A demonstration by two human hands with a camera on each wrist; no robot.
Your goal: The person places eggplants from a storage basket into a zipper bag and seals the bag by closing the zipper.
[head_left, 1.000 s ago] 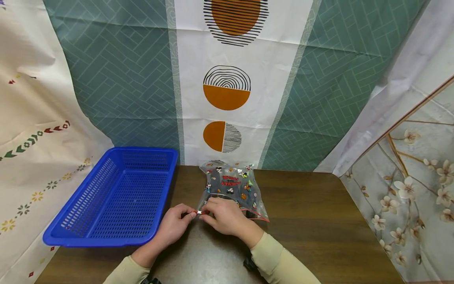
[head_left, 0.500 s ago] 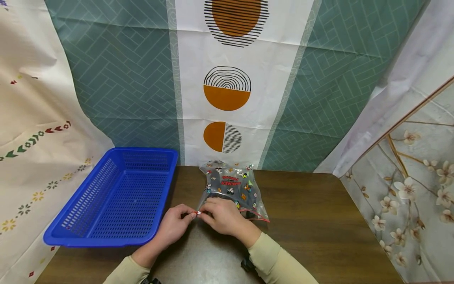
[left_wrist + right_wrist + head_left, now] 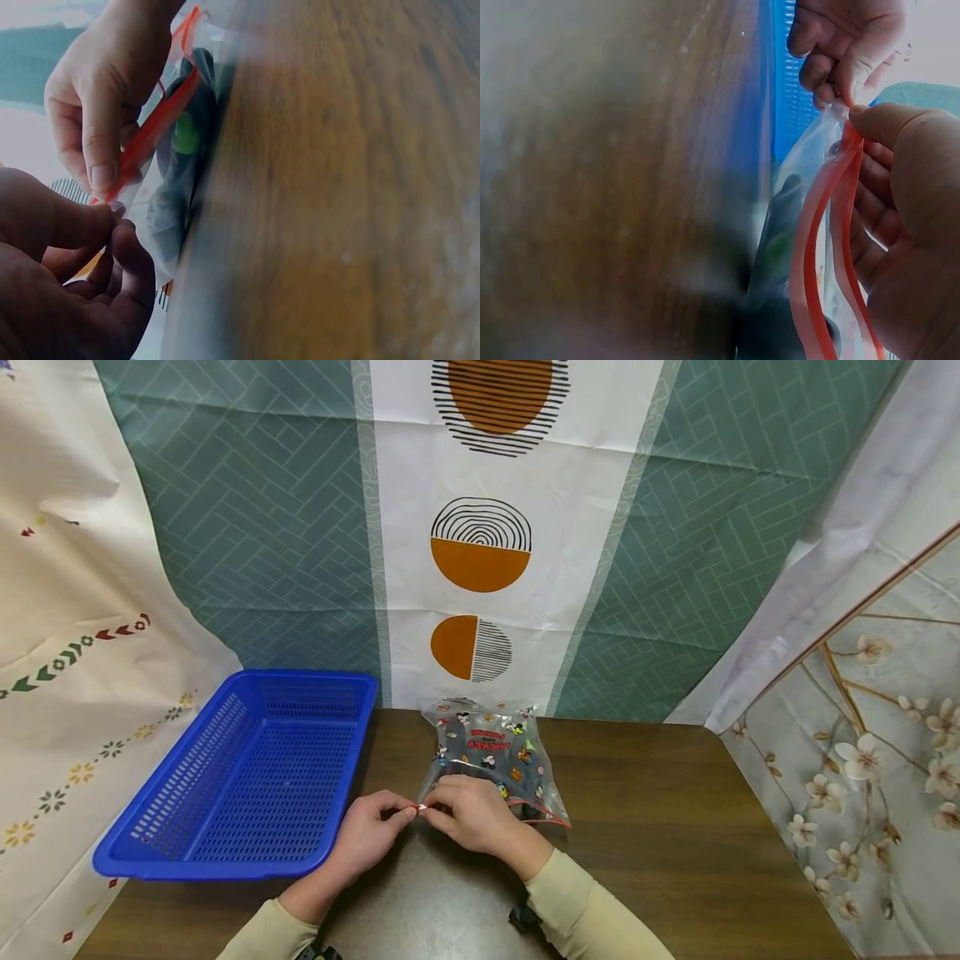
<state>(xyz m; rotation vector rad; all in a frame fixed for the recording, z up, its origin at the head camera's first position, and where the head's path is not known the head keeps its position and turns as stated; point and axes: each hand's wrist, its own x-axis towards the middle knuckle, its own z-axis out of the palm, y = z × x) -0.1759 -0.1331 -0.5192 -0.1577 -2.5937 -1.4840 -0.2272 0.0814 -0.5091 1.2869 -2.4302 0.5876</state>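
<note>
A clear zip bag point(image 3: 486, 745) printed with cartoon figures lies on the table in the head view, its red-edged mouth towards me. Dark contents point(image 3: 180, 161) with a green patch show through the plastic; their kind is unclear. My left hand point(image 3: 371, 833) pinches the left corner of the mouth between thumb and fingers. Right beside it, my right hand point(image 3: 471, 814) pinches the red zip strip point(image 3: 810, 247), fingertips almost touching the left ones. Farther along, in the right wrist view, the two red strips stand apart.
A blue perforated basket point(image 3: 345, 810) stands on the table point(image 3: 660, 827) just left of my left hand, with nothing seen in it. A patterned cloth point(image 3: 480, 468) hangs behind the bag. Flowered sheeting point(image 3: 862, 793) borders the right side.
My right fingertips have shifted slightly left, closer to the left ones, and less of the strip shows between them. My left hand and the basket look unmoved.
</note>
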